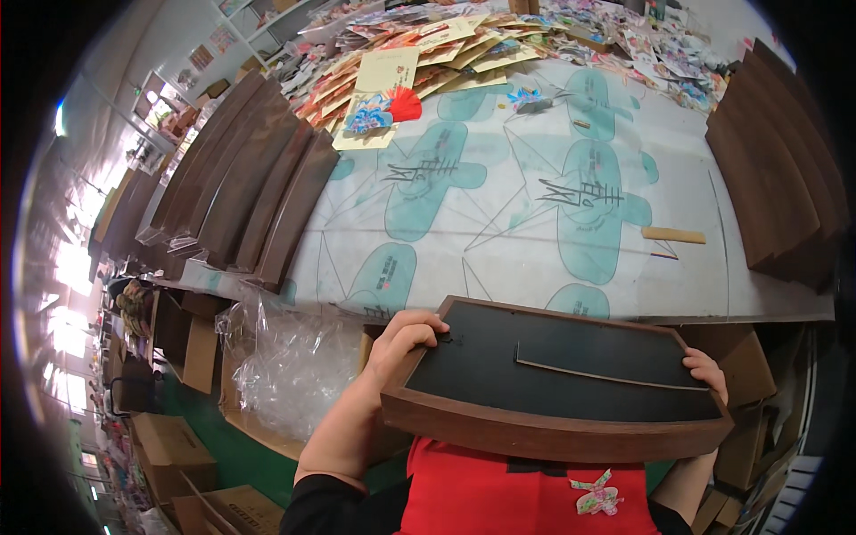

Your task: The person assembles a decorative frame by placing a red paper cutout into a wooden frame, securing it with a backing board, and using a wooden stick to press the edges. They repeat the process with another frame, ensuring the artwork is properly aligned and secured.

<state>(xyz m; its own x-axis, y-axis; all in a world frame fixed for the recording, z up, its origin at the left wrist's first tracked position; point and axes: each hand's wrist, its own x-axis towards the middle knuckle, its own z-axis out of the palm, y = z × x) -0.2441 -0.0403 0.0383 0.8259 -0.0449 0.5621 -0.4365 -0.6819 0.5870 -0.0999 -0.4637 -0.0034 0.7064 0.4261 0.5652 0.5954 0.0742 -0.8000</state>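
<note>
A brown wooden picture frame (553, 432) is held between both my hands in front of my body, tilted, with its black backing (481, 366) facing up. On the backing lies a thin, long support strip (606, 374). My left hand (403, 343) grips the left side, fingertips over the rim near the far left corner. Over at the right side, my right hand (706, 369) wraps its fingers across the rim; its thumb is hidden behind the frame. The frame's front cannot be seen.
Beyond the frame is a table covered with a white and teal printed sheet (499, 232). Brown frames stand stacked at its left (241, 178) and right (776, 169). Yellow decorated cards (383, 76) pile up at the back. A wooden stick (675, 235) lies right. Clear plastic bags (290, 370) fill a carton.
</note>
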